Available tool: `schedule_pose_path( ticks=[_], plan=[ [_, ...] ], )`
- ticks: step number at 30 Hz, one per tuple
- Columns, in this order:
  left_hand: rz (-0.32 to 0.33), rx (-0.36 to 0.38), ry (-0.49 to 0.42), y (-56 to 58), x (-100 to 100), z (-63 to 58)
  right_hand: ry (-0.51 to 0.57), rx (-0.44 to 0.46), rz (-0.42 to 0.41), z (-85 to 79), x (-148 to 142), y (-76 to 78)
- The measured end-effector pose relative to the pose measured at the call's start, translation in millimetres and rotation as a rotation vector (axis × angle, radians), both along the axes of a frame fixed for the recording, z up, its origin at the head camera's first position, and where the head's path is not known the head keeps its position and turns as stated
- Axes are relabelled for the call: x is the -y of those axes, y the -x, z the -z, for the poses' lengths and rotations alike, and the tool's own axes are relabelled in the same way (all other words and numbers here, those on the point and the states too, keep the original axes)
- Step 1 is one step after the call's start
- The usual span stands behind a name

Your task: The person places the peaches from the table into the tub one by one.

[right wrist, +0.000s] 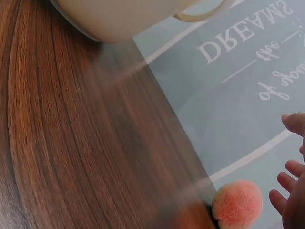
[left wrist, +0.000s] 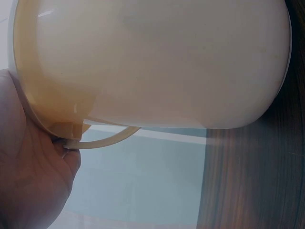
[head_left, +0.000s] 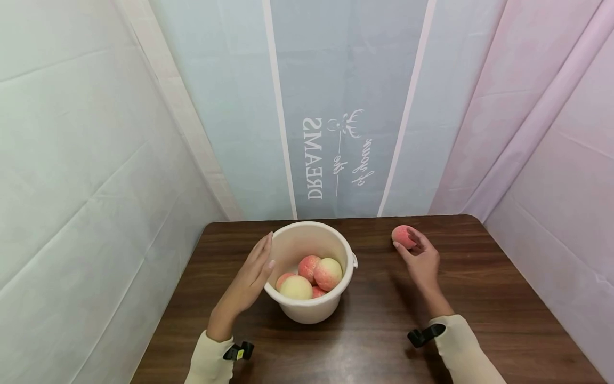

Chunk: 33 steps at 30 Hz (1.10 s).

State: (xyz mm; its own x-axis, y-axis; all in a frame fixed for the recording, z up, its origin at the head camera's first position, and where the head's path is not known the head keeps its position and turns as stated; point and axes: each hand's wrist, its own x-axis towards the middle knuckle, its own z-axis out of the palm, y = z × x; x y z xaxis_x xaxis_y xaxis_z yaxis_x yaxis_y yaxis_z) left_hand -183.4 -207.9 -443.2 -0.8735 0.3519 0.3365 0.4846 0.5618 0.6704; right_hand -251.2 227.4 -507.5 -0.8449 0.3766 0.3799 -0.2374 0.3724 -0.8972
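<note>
A white bucket (head_left: pixel 309 312) stands upright on the table and holds several peaches, among them a pale yellow one (head_left: pixel 296 288) and a yellow-and-red one (head_left: pixel 328 274). My left hand (head_left: pixel 249 280) lies against the bucket's left rim with its fingers extended. Seen from the left wrist, that hand (left wrist: pixel 33 171) touches the bucket (left wrist: pixel 167 62) near its handle (left wrist: pixel 107 141). Toward the back right, a single red peach (head_left: pixel 403 236) rests on the table. Beside it is my right hand (head_left: pixel 422 261), fingers spread; the right wrist view shows a gap between hand (right wrist: pixel 293 191) and peach (right wrist: pixel 238 204).
The dark wooden table (head_left: pixel 384 341) ends at a pale blue-grey cloth backdrop (head_left: pixel 345 64) with mirrored lettering. White cloth walls (head_left: pixel 86 160) flank the left and right sides. Part of the bucket's handle (head_left: pixel 355 260) sticks out at its right.
</note>
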Motion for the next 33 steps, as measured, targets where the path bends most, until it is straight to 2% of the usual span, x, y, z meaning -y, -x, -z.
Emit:
schedule_pose_path(
  ticks=[11,23,33],
  plan=[
    [-0.003,0.008,-0.002,-1.5,0.1,-1.4,-0.001,0.005,0.057,12.5,-12.1,7.7],
    [0.005,0.001,0.007,-1.1,0.4,-1.3,0.019,0.082,0.042,20.7,-19.4,7.7],
    [0.003,-0.001,0.010,-3.0,0.7,-2.8,0.016,0.132,0.034,33.1,-27.5,15.5]
  ],
)
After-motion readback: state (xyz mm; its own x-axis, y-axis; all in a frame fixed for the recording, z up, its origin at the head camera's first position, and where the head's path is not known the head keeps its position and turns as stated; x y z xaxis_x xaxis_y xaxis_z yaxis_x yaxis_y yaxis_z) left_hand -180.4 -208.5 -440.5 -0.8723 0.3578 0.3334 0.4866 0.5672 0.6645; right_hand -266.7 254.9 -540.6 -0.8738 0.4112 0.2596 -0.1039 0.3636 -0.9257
